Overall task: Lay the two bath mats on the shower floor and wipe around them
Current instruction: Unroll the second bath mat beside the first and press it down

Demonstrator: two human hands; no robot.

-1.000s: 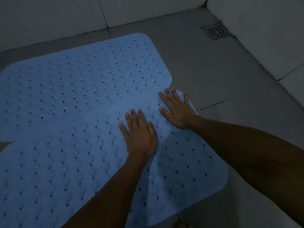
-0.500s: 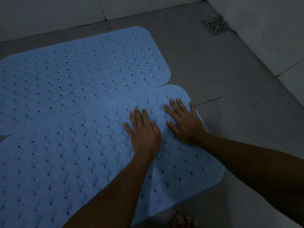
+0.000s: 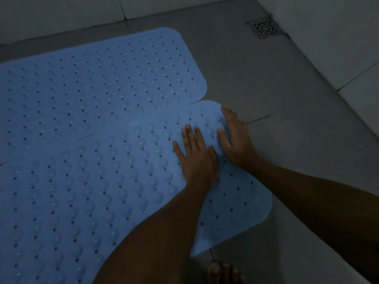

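Two light blue perforated bath mats lie flat on the grey tiled shower floor. The far mat [image 3: 98, 87] reaches toward the back wall. The near mat [image 3: 82, 191] lies in front of it, their long edges meeting or slightly overlapping. My left hand [image 3: 196, 154] presses flat on the near mat close to its far right corner, fingers spread. My right hand [image 3: 235, 138] rests beside it on that corner, its fingers along the mat's right edge. Neither hand holds anything.
A square metal floor drain [image 3: 264, 28] sits in the far right corner. White tiled walls [image 3: 328, 37] close off the back and right. Bare grey floor [image 3: 266, 89] lies right of the mats. Toes of a foot [image 3: 223, 272] show at the bottom edge.
Both hands have slid rightward across the near mat toward its far right corner, the right hand reaching the mat's edge. The view has shifted, so the mats appear further left.
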